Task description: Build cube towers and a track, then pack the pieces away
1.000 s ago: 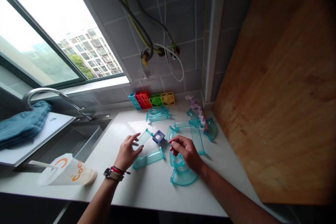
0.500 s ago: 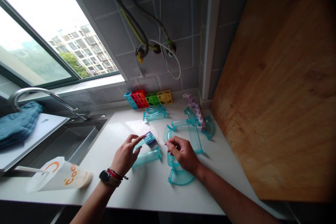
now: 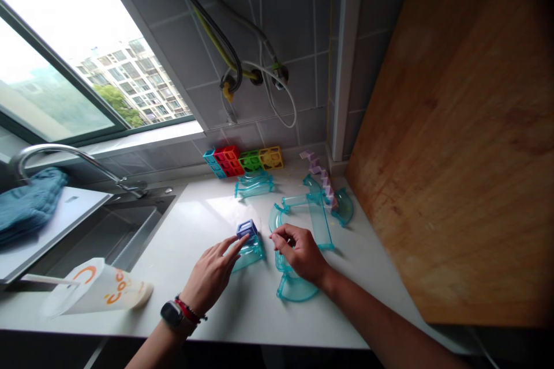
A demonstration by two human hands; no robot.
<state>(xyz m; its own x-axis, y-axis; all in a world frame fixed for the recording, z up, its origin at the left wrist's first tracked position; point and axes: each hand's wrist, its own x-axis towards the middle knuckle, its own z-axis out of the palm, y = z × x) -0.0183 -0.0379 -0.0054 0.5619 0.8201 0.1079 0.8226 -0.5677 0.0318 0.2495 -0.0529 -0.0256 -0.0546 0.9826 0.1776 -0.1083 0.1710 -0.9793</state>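
My left hand [image 3: 213, 273] reaches palm down with its fingers stretched out over clear teal track pieces [image 3: 251, 253]. Its fingertips are at the near side of a small blue-purple cube block [image 3: 246, 228]; whether they press on it or on the track I cannot tell. My right hand [image 3: 300, 251] is closed in a pinch, and what it holds, if anything, is too small to make out. Below and around that hand lie more teal pieces, among them a curved one [image 3: 298, 289] and a long flat one [image 3: 319, 225].
Red [image 3: 228, 160], green [image 3: 250, 160] and yellow blocks [image 3: 270, 157] line the wall. A pink zigzag piece [image 3: 324, 180] lies by the wooden board [image 3: 450, 144]. At left are a drink cup [image 3: 99, 287], a sink [image 3: 116, 225] and a faucet [image 3: 78, 153].
My left hand has let go of a teal piece, now lying beside the blue-purple cube. Its fingers have straightened and the cube shows more fully. My right hand has hardly moved.
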